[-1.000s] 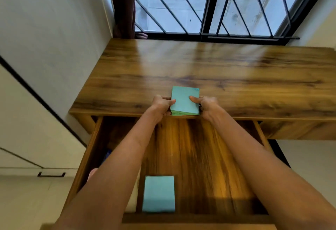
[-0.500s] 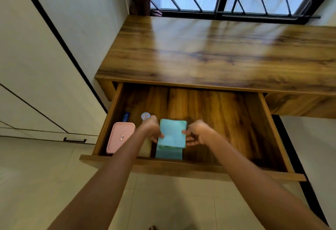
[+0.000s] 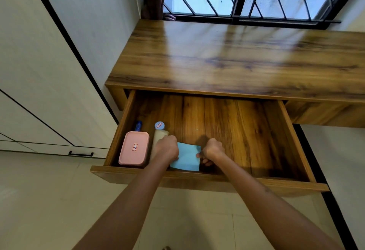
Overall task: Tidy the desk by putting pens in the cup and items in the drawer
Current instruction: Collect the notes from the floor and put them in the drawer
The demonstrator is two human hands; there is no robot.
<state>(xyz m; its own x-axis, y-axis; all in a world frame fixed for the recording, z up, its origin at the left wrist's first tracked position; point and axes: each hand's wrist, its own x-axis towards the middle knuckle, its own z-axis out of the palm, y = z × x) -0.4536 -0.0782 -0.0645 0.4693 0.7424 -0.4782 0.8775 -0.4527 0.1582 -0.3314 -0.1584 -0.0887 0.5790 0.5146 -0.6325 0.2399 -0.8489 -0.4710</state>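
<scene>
White wall panels and a pale tiled floor bound the scene on the left; a barred window sits behind the wooden desk (image 3: 237, 58), and the drawer (image 3: 294, 141) stands pulled out beneath it. Reading the drawer contents from the left: a small blue item (image 3: 138, 125) lies against the left wall, with a pink lidded box (image 3: 134, 148) in front of it near the drawer front. Just beside the box lies a pale bottle with a blue cap (image 3: 159, 129). The left hand (image 3: 167, 148) comes next, fingers curled over the left edge of the blue note pad (image 3: 186, 159), which sits low in the drawer near the front panel; whether it already rests on the drawer floor cannot be determined. The right hand (image 3: 211, 151) holds the opposite edge, fingers curled under and thumb on top. To the right of the hands, bare drawer floor is visible. Handling judgement: the pad is probably a light block of paper sheets, fairly stiff as a stack but liable to fan or bend at the corners. Recommended hold is on two opposite edges, as here, keeping the sheets compressed. It is not fragile and not slippery; release it flat.
</scene>
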